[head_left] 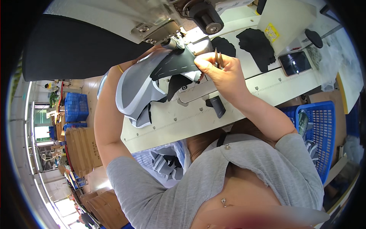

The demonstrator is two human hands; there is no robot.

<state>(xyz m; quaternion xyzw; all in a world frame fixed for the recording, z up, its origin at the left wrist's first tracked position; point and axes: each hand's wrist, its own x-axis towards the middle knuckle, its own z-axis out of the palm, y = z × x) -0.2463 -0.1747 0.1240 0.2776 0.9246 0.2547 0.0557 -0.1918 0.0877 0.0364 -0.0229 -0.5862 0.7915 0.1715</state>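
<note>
Under the sewing machine head (171, 36) lies a grey and dark piece shaped like a shoe upper (141, 82), with pale edges and a dark panel (177, 63) marked by light dashes. My right hand (225, 74) pinches the dark panel's right edge between thumb and fingers. Tucked in the same hand are thread snips (219, 59), their pointed blades sticking up past the fingers. On the far left side of the piece, my left hand (150, 50) reaches in beside the machine; its fingers are mostly hidden. A small black piece (217, 106) lies near my right wrist.
Black cut pieces (256, 47) and a phone (294, 63) lie on the table at the right. Ruler marks run along the table's near edge (164, 129). A blue basket (324, 133) stands at right, and a lined bin (183, 152) of grey pieces sits below the table.
</note>
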